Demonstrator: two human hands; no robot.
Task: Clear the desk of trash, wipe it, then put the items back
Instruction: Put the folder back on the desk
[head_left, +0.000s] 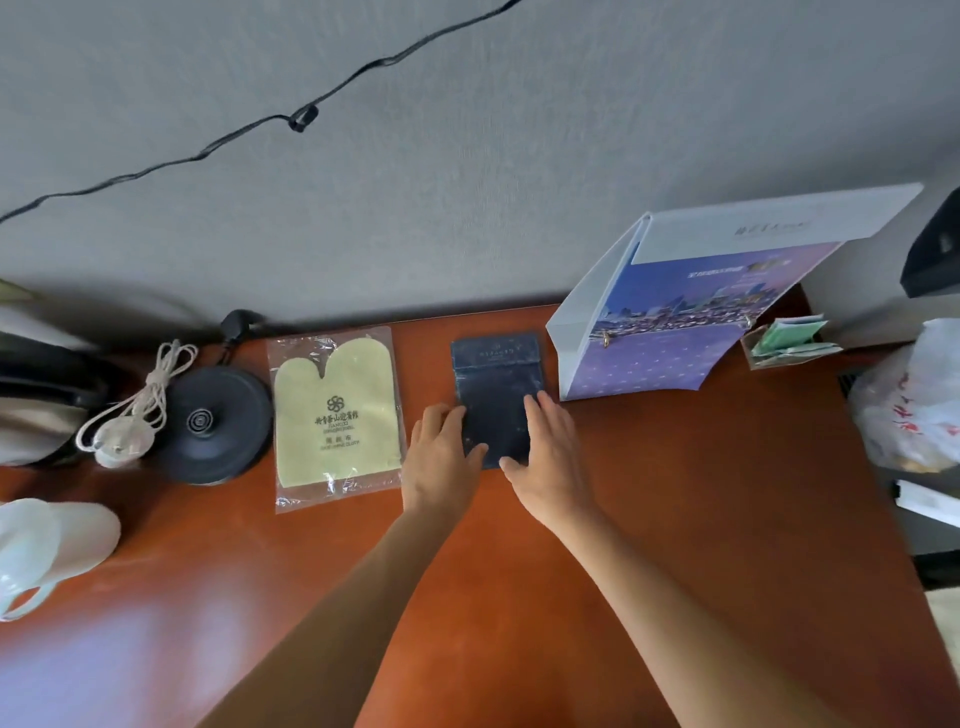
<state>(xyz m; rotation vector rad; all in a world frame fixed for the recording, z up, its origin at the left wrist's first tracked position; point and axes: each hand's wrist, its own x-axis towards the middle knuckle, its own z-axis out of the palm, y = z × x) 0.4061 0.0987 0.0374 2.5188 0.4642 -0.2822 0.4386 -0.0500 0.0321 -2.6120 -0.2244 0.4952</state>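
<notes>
At the far left of the desk sit a white cup, a coiled cord and a black kettle base, then a yellow cloth mitt in its clear bag. All of these lie in a row near the wall, which suggests the putting-back step is in hand rather than the wiping; no wiping cloth shows in either hand. In the middle, the left hand and right hand flank a dark blue folder lying flat on the desk. Both hands have fingers fairly straight, laid on the folder's side edges and lower corners, thumbs pressing its near edge; neither curls round it. Right of it a binder stands open against the wall, with a small holder of packets beyond and a plastic bag at the desk's right end. The next move likely calls for squaring the folder between mitt and binder, then lifting both hands away; whether the bag is trash left to remove, I cannot tell.
</notes>
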